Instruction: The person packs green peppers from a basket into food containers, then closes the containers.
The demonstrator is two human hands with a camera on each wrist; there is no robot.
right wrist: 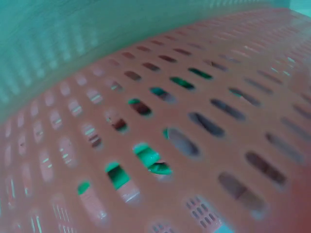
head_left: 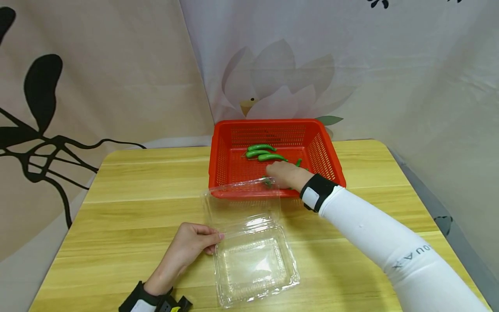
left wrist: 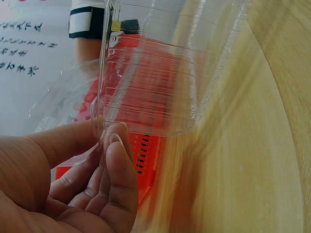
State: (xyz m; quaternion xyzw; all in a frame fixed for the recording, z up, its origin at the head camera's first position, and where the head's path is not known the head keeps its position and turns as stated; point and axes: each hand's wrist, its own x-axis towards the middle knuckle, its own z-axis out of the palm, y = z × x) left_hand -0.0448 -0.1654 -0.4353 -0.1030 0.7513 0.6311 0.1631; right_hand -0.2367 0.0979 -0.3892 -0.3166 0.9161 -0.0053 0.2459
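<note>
My left hand [head_left: 192,242] pinches the left edge of a clear plastic clamshell box [head_left: 255,260] between thumb and fingers. The box stands opened out, its lid half [head_left: 241,208] leaning toward the red basket [head_left: 331,167] and overlapping its front rim in the head view. Inside the basket, my right hand [head_left: 288,173] reaches down among green chili peppers [head_left: 273,157]. Its fingertips are hidden, and I cannot tell whether they grip a pepper. Through the slots of the basket wall [right wrist: 160,126], the right wrist view shows bits of green and parts of the hand.
The basket stands at the back of the wooden table [head_left: 148,203], close to a printed cloth backdrop [head_left: 156,73]. A few green peppers lie together toward the basket's back. The right forearm, in a white sleeve [head_left: 374,234], crosses over the table's right side.
</note>
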